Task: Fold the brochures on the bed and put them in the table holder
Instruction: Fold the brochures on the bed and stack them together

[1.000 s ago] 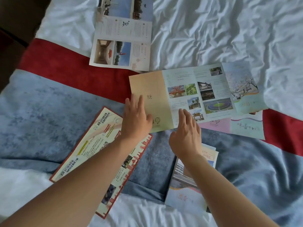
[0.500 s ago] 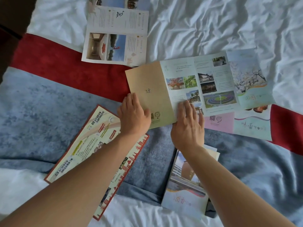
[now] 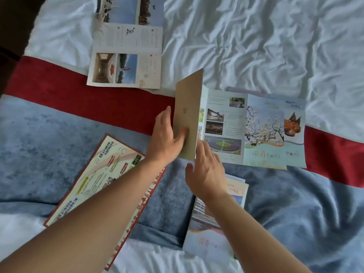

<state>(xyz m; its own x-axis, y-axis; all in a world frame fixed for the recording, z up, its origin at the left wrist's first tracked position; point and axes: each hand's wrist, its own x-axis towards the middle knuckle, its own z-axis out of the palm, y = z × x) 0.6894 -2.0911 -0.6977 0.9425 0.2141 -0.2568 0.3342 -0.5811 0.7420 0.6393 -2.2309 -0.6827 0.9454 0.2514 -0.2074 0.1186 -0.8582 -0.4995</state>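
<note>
Lifting the tan flap (image 3: pixel 188 113) of the open brochure (image 3: pixel 254 131), your left hand (image 3: pixel 164 138) grips its lower edge, thumb on the face and fingers behind, so the flap stands almost upright. Your right hand (image 3: pixel 206 170) lies flat and loose, fingers pressing the brochure just beside the fold. That brochure sprawls across the red band (image 3: pixel 59 89) of the bed (image 3: pixel 256 40). Three others lie around it: one on the white sheet, one under your left forearm, one beneath your right wrist.
</note>
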